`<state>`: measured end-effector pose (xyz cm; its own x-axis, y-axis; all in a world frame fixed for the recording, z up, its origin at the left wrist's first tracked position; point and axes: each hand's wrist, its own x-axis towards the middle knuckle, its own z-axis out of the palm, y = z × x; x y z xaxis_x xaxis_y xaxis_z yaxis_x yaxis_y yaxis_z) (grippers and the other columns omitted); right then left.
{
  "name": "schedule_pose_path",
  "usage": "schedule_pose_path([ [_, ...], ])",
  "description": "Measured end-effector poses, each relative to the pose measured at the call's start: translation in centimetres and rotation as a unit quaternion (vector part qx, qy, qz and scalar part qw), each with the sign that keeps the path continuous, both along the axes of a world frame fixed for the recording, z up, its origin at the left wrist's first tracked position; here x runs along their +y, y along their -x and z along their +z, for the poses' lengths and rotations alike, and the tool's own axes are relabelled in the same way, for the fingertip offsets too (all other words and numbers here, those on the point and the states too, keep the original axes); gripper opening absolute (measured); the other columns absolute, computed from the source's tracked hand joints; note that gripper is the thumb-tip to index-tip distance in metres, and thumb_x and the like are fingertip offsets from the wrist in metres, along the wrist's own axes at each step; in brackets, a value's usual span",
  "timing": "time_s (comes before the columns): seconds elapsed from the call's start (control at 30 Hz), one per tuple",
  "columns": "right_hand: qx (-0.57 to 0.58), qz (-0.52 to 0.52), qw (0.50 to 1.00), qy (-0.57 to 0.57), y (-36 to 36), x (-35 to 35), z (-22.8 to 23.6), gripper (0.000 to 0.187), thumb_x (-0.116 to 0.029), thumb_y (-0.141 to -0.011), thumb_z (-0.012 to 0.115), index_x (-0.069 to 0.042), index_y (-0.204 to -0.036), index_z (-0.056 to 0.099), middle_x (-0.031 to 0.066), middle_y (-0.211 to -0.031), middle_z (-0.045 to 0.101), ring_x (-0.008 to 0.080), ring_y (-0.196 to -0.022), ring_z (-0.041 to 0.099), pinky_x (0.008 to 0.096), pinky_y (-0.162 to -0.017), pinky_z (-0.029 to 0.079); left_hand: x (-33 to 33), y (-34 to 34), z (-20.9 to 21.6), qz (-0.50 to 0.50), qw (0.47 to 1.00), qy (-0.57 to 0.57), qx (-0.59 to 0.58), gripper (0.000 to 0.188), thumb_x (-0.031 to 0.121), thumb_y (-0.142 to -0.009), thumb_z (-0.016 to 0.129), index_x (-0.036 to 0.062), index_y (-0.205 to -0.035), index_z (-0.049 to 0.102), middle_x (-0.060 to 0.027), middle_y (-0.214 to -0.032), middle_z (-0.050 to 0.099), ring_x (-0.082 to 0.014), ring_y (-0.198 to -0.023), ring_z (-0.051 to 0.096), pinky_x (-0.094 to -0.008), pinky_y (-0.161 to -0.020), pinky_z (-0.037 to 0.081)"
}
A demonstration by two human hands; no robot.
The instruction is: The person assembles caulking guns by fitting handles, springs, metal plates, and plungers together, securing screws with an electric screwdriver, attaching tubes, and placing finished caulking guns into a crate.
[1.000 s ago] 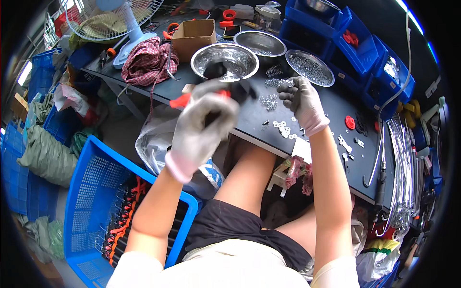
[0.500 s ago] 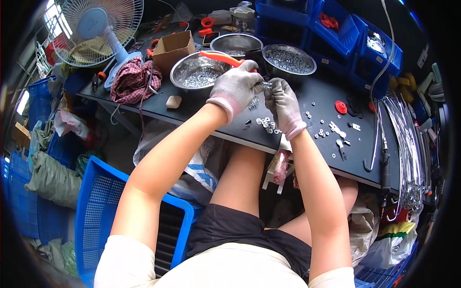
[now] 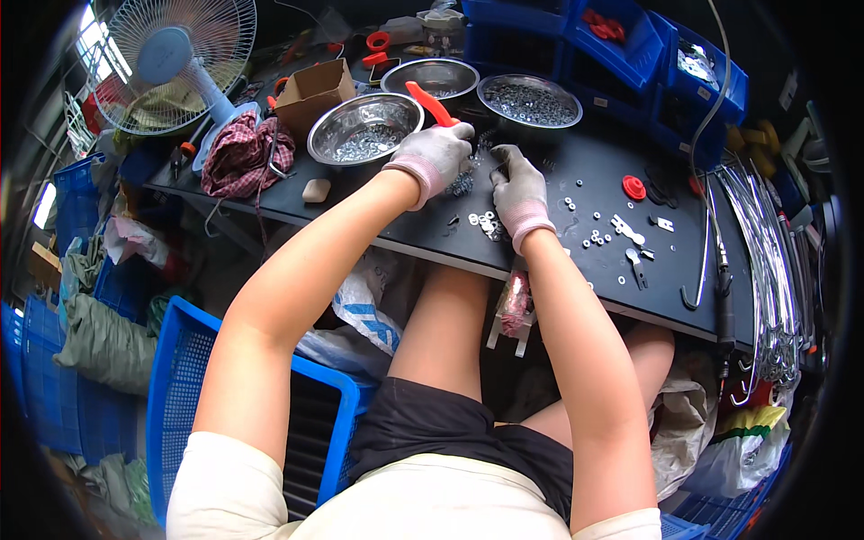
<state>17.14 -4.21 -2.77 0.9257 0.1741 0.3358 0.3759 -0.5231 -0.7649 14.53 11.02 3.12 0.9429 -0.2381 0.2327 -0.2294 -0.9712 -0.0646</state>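
My left hand (image 3: 436, 151), in a grey glove with a pink cuff, is closed round an orange-handled tool (image 3: 430, 103). The handle sticks up past the fingers, while the working end is hidden. Just right of it, my gloved right hand (image 3: 520, 192) is low over the black table, thumb and forefinger apart, with nothing visible between them. Small metal springs (image 3: 462, 184) lie beside the left fingers. Nearer the table edge is a cluster of white washers (image 3: 487, 225). Behind the hands stand steel bowls of small metal parts (image 3: 364, 135) (image 3: 529, 102).
A third steel bowl (image 3: 430, 79) stands behind, by a cardboard box (image 3: 315, 94) and a fan (image 3: 171, 63). Blue bins (image 3: 621, 54) line the back. To the right lie a red round piece (image 3: 634, 187), loose flat parts (image 3: 627, 229) and long metal rods (image 3: 765, 279). A blue crate (image 3: 184, 387) stands at left.
My hands have moved apart; the small metal part at their fingertips is no longer visible there. The orange handle has swung more upright. My right hand has lowered and its fingers have opened.
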Motion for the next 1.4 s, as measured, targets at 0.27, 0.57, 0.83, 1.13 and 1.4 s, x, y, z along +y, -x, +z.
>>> schedule_pose_path([
  [0.27, 0.057, -0.036, 0.998, -0.009, -0.5, 0.2, 0.5, 0.040, -0.038, -0.095, 0.045, -0.003, -0.099, 0.064, 0.0246, -0.104, 0.061, 0.0421, -0.101, 0.057, 0.0478, -0.087, 0.043, 0.2, 0.3, -0.6, -0.051, 0.995, 0.049, -0.068, 0.017, 0.021, -0.085, 0.063, 0.0092, -0.096, 0.070, -0.0005, -0.125, 0.055, -0.0258, -0.098, 0.063, -0.0381, -0.083, 0.051],
  [0.57, -0.009, -0.018, 0.996, 0.083, -0.4, 0.4, 0.6, 0.027, -0.030, -0.094, 0.051, -0.006, -0.104, 0.059, 0.0204, -0.109, 0.060, 0.0393, -0.101, 0.058, 0.0462, -0.088, 0.046, -0.5, 0.1, -0.7, -0.070, 0.996, 0.052, -0.009, 0.015, 0.019, -0.085, 0.062, 0.0068, -0.089, 0.069, -0.0032, -0.124, 0.057, -0.0270, -0.095, 0.064, -0.0377, -0.080, 0.052],
  [0.83, -0.027, -0.021, 0.980, 0.196, -0.1, 0.2, 0.8, 0.024, -0.024, -0.086, 0.066, -0.009, -0.104, 0.060, 0.0160, -0.110, 0.060, 0.0320, -0.104, 0.061, 0.0421, -0.088, 0.049, -1.9, -0.8, -0.4, 0.038, 0.997, -0.014, 0.062, 0.018, 0.022, -0.087, 0.058, 0.0070, -0.088, 0.068, -0.0059, -0.115, 0.058, -0.0284, -0.096, 0.064, -0.0406, -0.081, 0.051],
  [1.13, -0.009, -0.037, 0.974, 0.222, 1.0, 0.2, 1.7, 0.028, -0.027, -0.088, 0.061, -0.008, -0.109, 0.060, 0.0167, -0.112, 0.059, 0.0327, -0.105, 0.060, 0.0424, -0.089, 0.048, -0.2, -1.6, -1.1, 0.040, 0.998, 0.004, 0.054, 0.018, 0.021, -0.083, 0.063, 0.0098, -0.095, 0.070, -0.0027, -0.123, 0.055, -0.0267, -0.099, 0.063, -0.0399, -0.083, 0.052],
  [1.4, -0.120, -0.057, 0.989, 0.070, 0.1, -0.1, 0.7, 0.029, -0.007, -0.088, 0.055, -0.008, -0.117, 0.056, 0.0170, -0.110, 0.060, 0.0322, -0.102, 0.061, 0.0412, -0.088, 0.049, 0.2, 0.2, -0.4, -0.050, 0.996, 0.045, -0.066, 0.016, 0.019, -0.079, 0.069, 0.0108, -0.093, 0.069, -0.0010, -0.126, 0.054, -0.0263, -0.100, 0.062, -0.0382, -0.083, 0.052],
])
